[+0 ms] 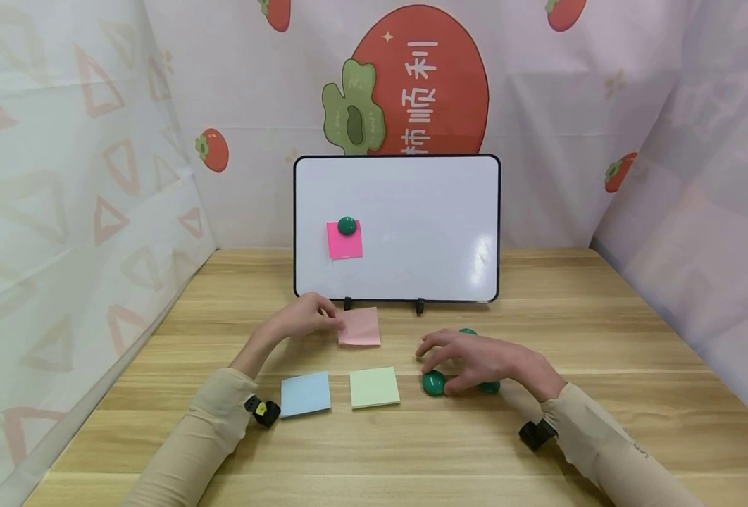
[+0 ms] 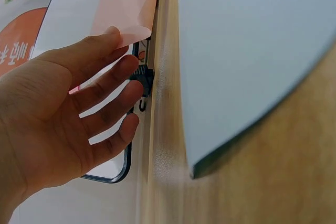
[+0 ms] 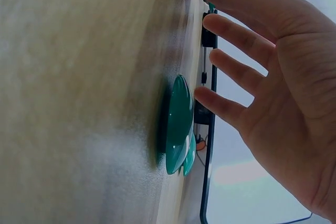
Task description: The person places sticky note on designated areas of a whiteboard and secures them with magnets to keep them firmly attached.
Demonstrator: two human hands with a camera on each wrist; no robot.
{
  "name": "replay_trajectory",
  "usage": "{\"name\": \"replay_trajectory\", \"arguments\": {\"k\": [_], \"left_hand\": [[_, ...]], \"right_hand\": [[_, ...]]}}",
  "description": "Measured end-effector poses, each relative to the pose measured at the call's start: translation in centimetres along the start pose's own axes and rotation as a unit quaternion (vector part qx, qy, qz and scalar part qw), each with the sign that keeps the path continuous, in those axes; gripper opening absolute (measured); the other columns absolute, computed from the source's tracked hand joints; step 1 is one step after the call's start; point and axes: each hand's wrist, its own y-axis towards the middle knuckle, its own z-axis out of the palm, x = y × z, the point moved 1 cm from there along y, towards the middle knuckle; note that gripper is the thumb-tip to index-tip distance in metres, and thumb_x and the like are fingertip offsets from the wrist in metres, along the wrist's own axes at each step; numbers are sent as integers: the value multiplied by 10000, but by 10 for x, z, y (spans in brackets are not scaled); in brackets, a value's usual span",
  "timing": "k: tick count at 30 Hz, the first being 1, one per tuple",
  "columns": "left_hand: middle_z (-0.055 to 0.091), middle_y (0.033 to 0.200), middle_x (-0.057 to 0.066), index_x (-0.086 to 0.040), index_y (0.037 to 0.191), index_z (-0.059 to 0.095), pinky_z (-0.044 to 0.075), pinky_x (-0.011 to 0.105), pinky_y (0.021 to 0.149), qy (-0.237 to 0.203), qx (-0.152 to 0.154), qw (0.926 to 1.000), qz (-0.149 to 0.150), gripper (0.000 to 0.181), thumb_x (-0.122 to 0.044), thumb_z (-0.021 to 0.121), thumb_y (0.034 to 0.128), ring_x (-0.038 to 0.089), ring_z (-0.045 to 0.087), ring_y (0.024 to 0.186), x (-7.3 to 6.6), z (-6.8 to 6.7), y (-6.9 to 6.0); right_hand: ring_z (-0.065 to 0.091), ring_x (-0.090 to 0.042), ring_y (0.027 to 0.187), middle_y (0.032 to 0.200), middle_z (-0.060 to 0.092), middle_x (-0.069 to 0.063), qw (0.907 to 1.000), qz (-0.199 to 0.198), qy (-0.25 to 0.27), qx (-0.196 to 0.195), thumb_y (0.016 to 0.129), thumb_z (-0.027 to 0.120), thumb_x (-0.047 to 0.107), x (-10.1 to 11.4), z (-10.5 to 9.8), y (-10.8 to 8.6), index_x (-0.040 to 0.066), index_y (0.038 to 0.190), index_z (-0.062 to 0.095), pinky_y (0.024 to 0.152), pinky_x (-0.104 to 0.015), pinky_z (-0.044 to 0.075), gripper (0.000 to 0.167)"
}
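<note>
My left hand (image 1: pixel 304 315) pinches the left edge of a pale pink sticky note (image 1: pixel 359 327) in front of the whiteboard. In the left wrist view, the thumb lies over the pink note's (image 2: pixel 118 11) curling corner, while the other fingers are loosely bent. On the right, the thumb and index finger of my right hand (image 1: pixel 475 357) straddle a round green magnet (image 1: pixel 434 384) on the table. Its remaining fingers spread above the tabletop. Two more green magnets, one behind (image 1: pixel 468 331) and one beneath the hand (image 1: pixel 491 387), are partly hidden.
A whiteboard (image 1: pixel 425 218) stands upright on black feet at the back. On it, a green magnet (image 1: pixel 346 225) holds a bright pink note (image 1: pixel 345 246). A blue note pad (image 1: pixel 306 394) and a pale green one (image 1: pixel 374 387) lie on the wooden table nearer me.
</note>
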Motion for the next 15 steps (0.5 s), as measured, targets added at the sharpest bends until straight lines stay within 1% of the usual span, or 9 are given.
{"name": "replay_trajectory", "arguments": {"k": [2,7,10,13,15], "left_hand": [[593,769,-48,-158,846,768,363,271,638,-21,-97,10000,-2,149,-294,736,898,135,438,754,0,1,2],[602,774,-23,-152,824,758,376,292,651,-89,-311,9995,49,170,-304,737,896,155,455,778,-1,1,4],[616,773,-13,-153,818,756,387,294,653,-43,-426,9991,80,173,-306,736,897,154,464,770,-1,1,4],[607,742,-3,-157,819,761,388,284,634,7,-531,9986,44,174,-309,735,898,149,465,741,-2,1,7],[624,753,5,-154,840,768,404,279,637,23,-595,9982,7,171,-310,735,899,148,479,741,-4,0,9]], "right_hand": [[397,-331,1402,1438,525,-25,10000,6,21,-47,873,765,225,0,0,0,236,1225,696,1086,-537,394,359],[375,-330,1423,1443,522,-18,9999,-16,20,-143,876,753,203,0,0,1,219,1238,685,1095,-540,386,369],[361,-317,1435,1446,516,-11,9997,-45,62,-213,873,746,189,0,0,1,207,1246,681,1096,-533,390,379],[353,-315,1440,1443,517,-12,9995,-70,74,-301,869,742,175,0,-1,1,195,1250,680,1090,-527,400,387],[355,-319,1439,1438,522,-16,9993,-96,38,-366,863,744,165,0,-1,1,191,1247,683,1086,-527,406,390]]}}
